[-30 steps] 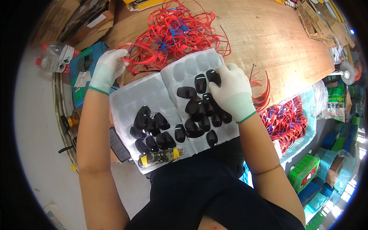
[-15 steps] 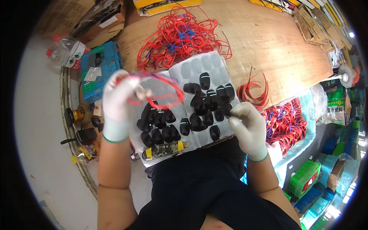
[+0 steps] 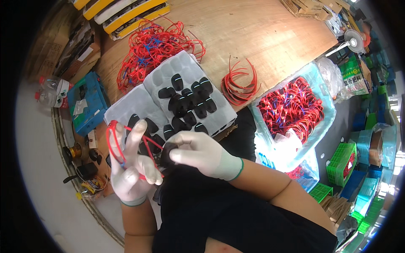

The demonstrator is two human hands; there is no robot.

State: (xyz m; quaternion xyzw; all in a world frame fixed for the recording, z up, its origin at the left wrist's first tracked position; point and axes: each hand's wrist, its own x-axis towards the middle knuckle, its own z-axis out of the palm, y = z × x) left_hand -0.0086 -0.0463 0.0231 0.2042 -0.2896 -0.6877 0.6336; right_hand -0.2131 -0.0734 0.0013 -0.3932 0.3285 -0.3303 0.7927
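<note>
Both my hands wear white gloves and are close together in front of my body. My left hand (image 3: pixel 131 168) holds a red glasses frame (image 3: pixel 147 148), its fingers threaded around the thin red parts. Pinched in my right hand (image 3: pixel 200 154) is a dark lens (image 3: pixel 167 155), which touches or nearly touches the frame's right side. Just beyond my hands, white moulded trays (image 3: pixel 162 69) bear several loose black lenses (image 3: pixel 184 103). Some lenses on the left tray are hidden behind my left hand.
A tangled heap of red frames (image 3: pixel 162 42) lies beyond the trays. A small stack of red frames (image 3: pixel 240 86) sits on the wooden table (image 3: pixel 236 33). On the right stands a light-blue basket (image 3: pixel 327 107) full of red frames. A blue box (image 3: pixel 86 105) is at the left.
My right hand has left the tray with a lens and come left to the frame. My left hand has brought the frame down, nearer my body. The view has turned to the right.
</note>
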